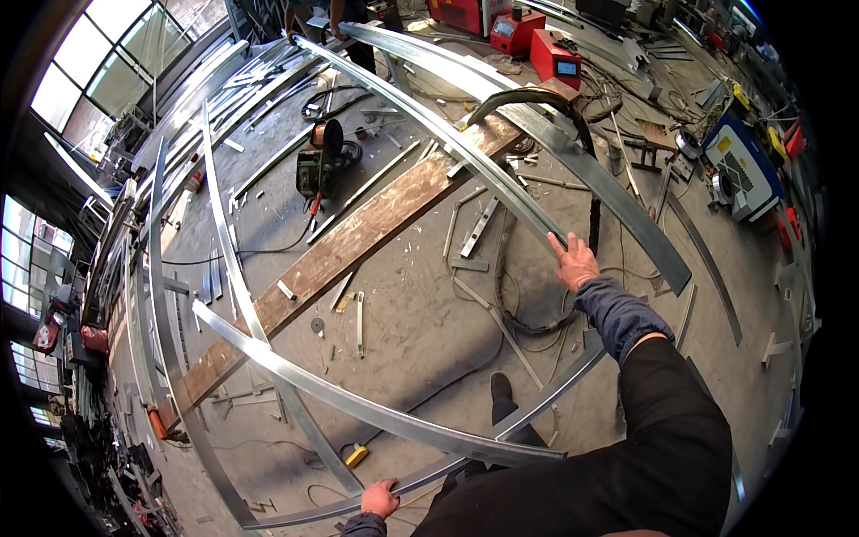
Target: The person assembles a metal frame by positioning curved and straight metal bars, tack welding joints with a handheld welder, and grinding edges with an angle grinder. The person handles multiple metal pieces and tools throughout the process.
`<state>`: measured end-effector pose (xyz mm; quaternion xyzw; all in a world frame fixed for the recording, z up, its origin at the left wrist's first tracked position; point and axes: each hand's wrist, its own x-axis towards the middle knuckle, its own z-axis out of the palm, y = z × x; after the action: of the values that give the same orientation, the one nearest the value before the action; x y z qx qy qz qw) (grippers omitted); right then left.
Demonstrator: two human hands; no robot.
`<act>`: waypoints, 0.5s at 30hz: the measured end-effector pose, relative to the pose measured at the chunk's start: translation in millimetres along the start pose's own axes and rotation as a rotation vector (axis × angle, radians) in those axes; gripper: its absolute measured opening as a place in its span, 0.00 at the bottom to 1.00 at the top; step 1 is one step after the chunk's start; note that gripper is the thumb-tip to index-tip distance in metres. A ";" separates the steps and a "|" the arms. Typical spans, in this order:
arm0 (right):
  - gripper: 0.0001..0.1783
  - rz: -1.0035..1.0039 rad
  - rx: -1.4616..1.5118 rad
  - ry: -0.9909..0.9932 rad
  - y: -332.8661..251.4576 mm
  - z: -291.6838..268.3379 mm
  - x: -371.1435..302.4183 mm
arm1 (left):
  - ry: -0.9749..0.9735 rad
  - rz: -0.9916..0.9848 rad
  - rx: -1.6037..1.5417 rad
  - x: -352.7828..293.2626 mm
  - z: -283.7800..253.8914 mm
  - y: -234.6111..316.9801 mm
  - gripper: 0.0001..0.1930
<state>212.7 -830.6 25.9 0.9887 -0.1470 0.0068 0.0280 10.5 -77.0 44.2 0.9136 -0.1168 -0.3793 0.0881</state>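
My right hand (574, 261) reaches forward and grips the near end of a long, straight silver metal tube (420, 121). That tube slants away to the upper left, where a co-worker's hand (336, 20) and dark clothing show beside its far end. My left hand (379, 498) is low in the picture, its fingers closed on a metal bar (309, 515) that runs along the near edge of a frame. Lying across this frame is another silver tube (358, 387), touched by neither hand. A wide grey metal strip (617, 192) lies to the right of the held tube.
A worn wooden plank (349, 242) crosses under the metal. A green wire-feeder machine (313, 170) stands beyond it. Red machines (555, 61) are at the back, a blue-and-white machine (744, 166) at the right. Cables, offcuts and a yellow tool (357, 456) litter the floor.
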 end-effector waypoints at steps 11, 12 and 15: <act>0.57 0.000 -0.003 0.007 -2.2 -5.8 -0.2 | 0.019 0.001 0.023 2.0 0.6 1.0 0.22; 0.57 0.004 -0.007 0.001 -2.5 -5.8 0.1 | 0.020 -0.001 0.023 1.9 0.3 1.3 0.22; 0.57 0.003 -0.014 0.005 -2.4 -5.0 0.0 | 0.025 0.000 0.020 1.5 -0.4 2.2 0.22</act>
<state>213.4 -828.0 30.7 0.9882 -0.1486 0.0083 0.0350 11.5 -79.5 44.1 0.9191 -0.1195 -0.3667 0.0803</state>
